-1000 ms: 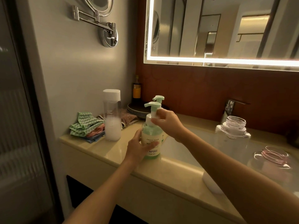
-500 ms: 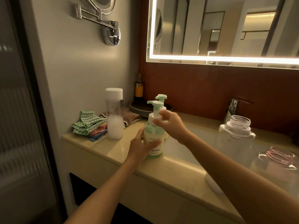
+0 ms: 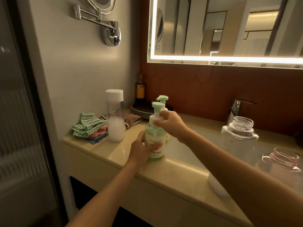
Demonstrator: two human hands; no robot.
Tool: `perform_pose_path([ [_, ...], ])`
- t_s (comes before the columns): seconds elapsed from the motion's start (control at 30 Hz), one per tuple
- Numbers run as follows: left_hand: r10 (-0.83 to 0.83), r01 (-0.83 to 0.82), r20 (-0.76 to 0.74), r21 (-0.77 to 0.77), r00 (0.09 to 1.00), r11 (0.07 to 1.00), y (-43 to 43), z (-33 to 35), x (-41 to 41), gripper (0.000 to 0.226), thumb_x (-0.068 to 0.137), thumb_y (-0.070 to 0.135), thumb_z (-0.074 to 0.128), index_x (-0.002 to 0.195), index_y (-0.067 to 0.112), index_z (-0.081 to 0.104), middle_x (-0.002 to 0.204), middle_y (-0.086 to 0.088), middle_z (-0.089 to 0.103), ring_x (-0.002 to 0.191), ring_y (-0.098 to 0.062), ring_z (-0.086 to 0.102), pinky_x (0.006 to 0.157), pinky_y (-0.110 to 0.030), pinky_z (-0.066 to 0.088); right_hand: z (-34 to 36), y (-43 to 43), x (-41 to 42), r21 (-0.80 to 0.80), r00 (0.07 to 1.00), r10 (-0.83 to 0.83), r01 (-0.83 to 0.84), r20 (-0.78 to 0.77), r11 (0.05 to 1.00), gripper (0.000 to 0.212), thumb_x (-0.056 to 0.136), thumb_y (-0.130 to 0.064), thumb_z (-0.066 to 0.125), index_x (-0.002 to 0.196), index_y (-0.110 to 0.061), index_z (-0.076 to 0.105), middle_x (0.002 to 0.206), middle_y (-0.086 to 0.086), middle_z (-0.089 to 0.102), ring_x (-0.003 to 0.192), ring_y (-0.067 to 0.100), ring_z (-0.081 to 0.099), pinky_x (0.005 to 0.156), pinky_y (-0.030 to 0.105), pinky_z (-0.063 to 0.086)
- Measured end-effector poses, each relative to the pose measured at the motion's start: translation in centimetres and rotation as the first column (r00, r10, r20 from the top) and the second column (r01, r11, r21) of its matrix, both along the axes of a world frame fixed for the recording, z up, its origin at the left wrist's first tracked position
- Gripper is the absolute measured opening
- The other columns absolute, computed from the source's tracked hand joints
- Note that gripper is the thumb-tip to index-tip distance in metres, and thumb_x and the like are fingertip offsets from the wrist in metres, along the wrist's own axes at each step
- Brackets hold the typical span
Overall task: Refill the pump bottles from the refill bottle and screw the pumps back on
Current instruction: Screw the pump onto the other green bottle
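Pump bottle (image 3: 155,145), green, labelled FRESH FOAM, stands on the worktop (image 3: 118,153) at the left rim of the sink basin (image 3: 182,149), with a second pump bottle (image 3: 162,98) just behind. The left hand (image 3: 141,152) grip is wrapped round the body and the right hand (image 3: 171,124) grip is pinched on the white pump collar (image 3: 155,118); the thread seating is hidden. Advice: brace the body flat and turn the collar square, since the base probably sits close to the basin drop, while open worktop lies left toward the white-capped bottle (image 3: 115,122).
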State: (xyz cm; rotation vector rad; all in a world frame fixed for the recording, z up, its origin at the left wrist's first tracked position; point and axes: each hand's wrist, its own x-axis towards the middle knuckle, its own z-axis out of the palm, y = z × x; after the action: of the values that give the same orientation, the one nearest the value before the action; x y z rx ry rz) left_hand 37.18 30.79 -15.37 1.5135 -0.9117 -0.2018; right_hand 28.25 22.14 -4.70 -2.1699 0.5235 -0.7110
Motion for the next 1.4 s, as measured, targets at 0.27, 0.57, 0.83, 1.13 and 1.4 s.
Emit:
perform_pose_path([
  [0.27,0.001,-0.001,-0.001,0.019,1.000,1.000,-0.1,-0.1,0.0,0.067,0.071,0.035,0.075,0.130,0.023,0.046,0.124,0.004,0.059,0.111,-0.014,0.056,0.082,-0.021,0.050,-0.7,0.1,1.0,-0.079,0.986,-0.164,0.162,-0.016,0.984,0.060,0.072,-0.043,0.074,0.117,-0.017,0.044,0.118,0.004,0.049,0.111,0.023,0.049,0.094,0.044,0.046],
  [0.57,0.002,-0.002,-0.014,0.015,1.000,1.000,-0.1,-0.2,0.1,0.068,0.070,0.036,0.077,0.129,0.025,0.046,0.122,0.005,0.059,0.110,-0.013,0.056,0.082,-0.023,0.049,-1.6,0.5,0.9,-0.088,0.980,-0.162,0.172,0.119,0.981,0.047,0.078,-0.035,0.071,0.115,-0.012,0.053,0.110,0.004,0.057,0.098,0.016,0.053,0.076,0.025,0.046],
  [0.83,0.009,-0.008,-0.029,0.020,1.000,1.000,-0.2,-0.3,0.1,0.073,0.069,0.038,0.077,0.132,0.024,0.045,0.122,0.006,0.060,0.110,-0.012,0.056,0.088,-0.030,0.051,-2.0,0.5,1.2,-0.091,0.978,-0.189,0.197,0.092,0.976,0.072,0.075,-0.049,0.068,0.132,-0.015,0.040,0.125,0.005,0.046,0.113,0.019,0.046,0.093,0.037,0.045],
  [1.13,0.015,-0.015,-0.027,0.023,1.000,1.000,-0.2,-0.2,0.0,0.074,0.069,0.037,0.077,0.134,0.024,0.043,0.124,0.005,0.058,0.112,-0.014,0.056,0.087,-0.030,0.051,-2.0,0.4,1.1,-0.076,0.964,-0.188,0.205,0.190,0.976,0.045,0.074,-0.039,0.074,0.105,-0.014,0.051,0.110,0.005,0.056,0.101,0.018,0.053,0.080,0.030,0.049],
  [1.4,0.024,-0.024,0.008,0.026,1.000,0.999,-0.1,-0.1,0.0,0.072,0.071,0.035,0.076,0.134,0.022,0.042,0.125,0.004,0.058,0.111,-0.014,0.056,0.084,-0.024,0.050,-1.7,0.8,0.7,0.034,0.990,-0.074,0.070,0.124,0.997,0.048,0.085,-0.030,0.063,0.127,-0.010,0.051,0.122,0.005,0.053,0.110,0.018,0.052,0.089,0.030,0.045],
])
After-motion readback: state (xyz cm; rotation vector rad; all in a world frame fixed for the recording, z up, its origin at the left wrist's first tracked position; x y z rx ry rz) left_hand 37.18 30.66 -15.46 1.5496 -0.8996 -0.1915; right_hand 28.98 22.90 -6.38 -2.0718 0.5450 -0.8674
